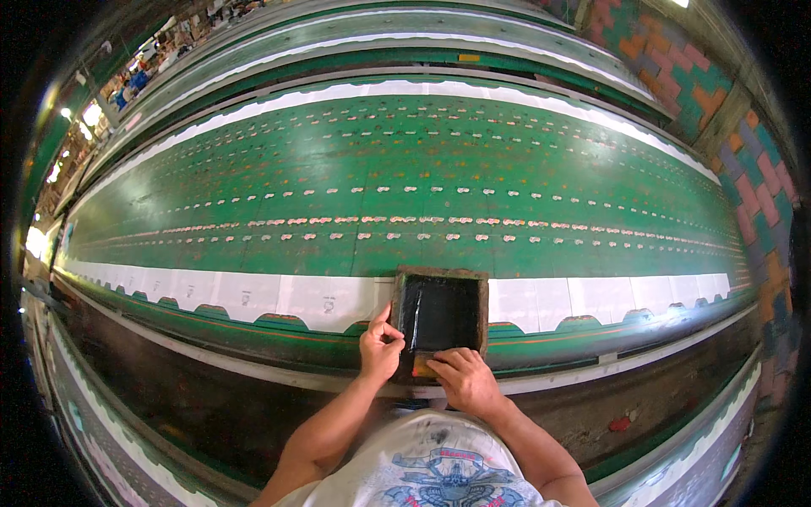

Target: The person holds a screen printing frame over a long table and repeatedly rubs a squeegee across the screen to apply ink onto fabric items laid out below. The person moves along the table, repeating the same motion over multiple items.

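Note:
A wood-framed printing screen (483, 306) with a dark, glossy mesh lies across the near edge of the long green table (321, 169), over the row of white pieces. My left hand (380, 348) is closed at the frame's left side, its index finger pointing up along the edge, thumb and other fingers bent against the wood. Inside the frame's near end, my right hand (466, 380) grips a squeegee (424, 367), of which a yellow-orange part shows; its blade is hidden. Small dark printed marks show on some white pieces (329, 306) left of the screen.
Rows of small pale marks run along the green tabletop. Another line of white pieces (389, 89) borders its far side. A metal rail (279, 374) follows the near edge. More long tables (397, 25) stand beyond, and one lies behind me. At right rises a multicoloured brick wall (756, 186).

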Tool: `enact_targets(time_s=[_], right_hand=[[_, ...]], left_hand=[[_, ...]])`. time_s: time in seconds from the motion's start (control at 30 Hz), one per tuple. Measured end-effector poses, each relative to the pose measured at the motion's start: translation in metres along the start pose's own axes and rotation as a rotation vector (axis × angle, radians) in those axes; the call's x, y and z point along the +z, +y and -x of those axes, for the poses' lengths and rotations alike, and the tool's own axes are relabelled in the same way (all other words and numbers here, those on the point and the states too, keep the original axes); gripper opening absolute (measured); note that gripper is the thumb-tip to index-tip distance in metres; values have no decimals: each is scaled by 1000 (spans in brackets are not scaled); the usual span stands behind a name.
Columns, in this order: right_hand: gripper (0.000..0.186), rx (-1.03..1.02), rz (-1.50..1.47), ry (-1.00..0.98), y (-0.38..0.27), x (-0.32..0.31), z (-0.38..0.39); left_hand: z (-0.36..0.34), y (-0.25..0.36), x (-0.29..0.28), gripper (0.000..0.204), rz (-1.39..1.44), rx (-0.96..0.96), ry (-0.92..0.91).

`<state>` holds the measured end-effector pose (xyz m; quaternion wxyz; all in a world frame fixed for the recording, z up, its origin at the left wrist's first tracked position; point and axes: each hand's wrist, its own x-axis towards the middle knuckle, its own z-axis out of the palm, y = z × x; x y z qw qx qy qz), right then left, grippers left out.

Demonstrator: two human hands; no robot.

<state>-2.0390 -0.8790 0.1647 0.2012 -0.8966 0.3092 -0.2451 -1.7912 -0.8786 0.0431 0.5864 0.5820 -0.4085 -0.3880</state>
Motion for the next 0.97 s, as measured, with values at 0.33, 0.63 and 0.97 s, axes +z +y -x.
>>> enact_targets(time_s=[0.33,0.63,0.97], right_hand=[[49,13,60,-224,35,-29,-65],[44,177,225,42,80,3,-126],[65,126,165,-50,37,21,-55]], left_hand=[[0,22,3,20,-229,163,-9],[0,19,2,21,-222,180,-34],[-2,22,0,20,-183,204,-50]])
